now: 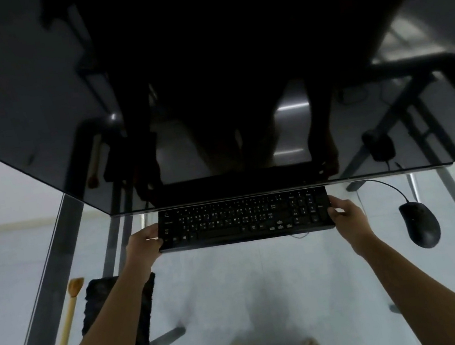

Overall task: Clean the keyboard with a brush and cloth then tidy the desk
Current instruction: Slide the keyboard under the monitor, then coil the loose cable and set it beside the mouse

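Note:
A black keyboard [243, 219] lies on the glass desk [237, 289], its far edge close to the dark monitor. My left hand [144, 244] grips its left end and my right hand [344, 214] grips its right end. A wooden-handled brush [68, 317] lies at the near left of the desk, bristle end pointing away from me. Beside it a dark cloth [114, 313] is spread flat, partly hidden under my left forearm.
A large dark monitor [207, 86] fills the far half of the view and reflects my arms. A black wired mouse [420, 224] sits to the right of the keyboard. Metal desk legs and cables show through the glass.

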